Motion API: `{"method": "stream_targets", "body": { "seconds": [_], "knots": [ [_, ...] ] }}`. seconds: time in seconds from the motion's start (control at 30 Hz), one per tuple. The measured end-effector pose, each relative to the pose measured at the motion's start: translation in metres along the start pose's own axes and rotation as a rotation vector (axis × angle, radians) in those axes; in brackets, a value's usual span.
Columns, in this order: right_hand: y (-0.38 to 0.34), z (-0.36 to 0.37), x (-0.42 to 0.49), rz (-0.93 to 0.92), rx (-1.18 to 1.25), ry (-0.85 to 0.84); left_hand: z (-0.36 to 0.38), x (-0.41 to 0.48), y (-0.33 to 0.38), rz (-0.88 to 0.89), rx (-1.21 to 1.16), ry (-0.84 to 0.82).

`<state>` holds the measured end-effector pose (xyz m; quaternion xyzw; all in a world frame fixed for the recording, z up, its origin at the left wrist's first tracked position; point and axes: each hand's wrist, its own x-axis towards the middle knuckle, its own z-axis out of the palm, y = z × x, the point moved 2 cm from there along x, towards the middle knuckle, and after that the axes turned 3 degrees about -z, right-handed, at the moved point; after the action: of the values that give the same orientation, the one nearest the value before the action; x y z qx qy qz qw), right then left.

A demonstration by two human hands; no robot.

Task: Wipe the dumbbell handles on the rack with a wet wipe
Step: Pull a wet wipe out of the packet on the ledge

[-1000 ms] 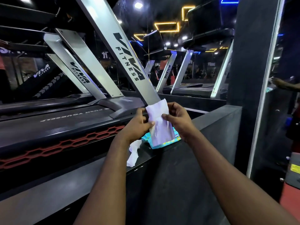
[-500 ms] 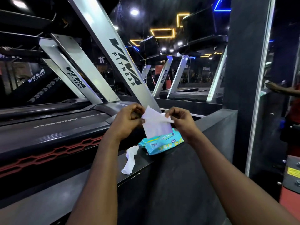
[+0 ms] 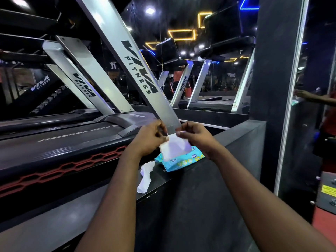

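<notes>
We pinch the wet wipe at its top corners, left hand at 9 o'clock, right hand at 3, fingers curled. Long axis runs 9-to-3, and the sheet hangs toward 6, just above the blue wipe pack on the dark ledge. A crumpled wipe lies at 7 of the pack.

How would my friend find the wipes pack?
Find the big silver treadmill post. In front of it runs a dark ledge, and the pack lies there. It is bright blue, unlike the white wipe crumpled beside it.
</notes>
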<state>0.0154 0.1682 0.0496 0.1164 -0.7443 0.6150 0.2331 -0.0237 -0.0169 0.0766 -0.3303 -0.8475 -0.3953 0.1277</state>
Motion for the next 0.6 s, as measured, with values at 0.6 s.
{"method": "stream_targets", "body": {
  "seconds": [0.6],
  "knots": [
    [-0.003,0.007,0.004,-0.152,0.120,-0.004,0.008,0.021,0.029,-0.024,-0.234,0.263]
  ]
}}
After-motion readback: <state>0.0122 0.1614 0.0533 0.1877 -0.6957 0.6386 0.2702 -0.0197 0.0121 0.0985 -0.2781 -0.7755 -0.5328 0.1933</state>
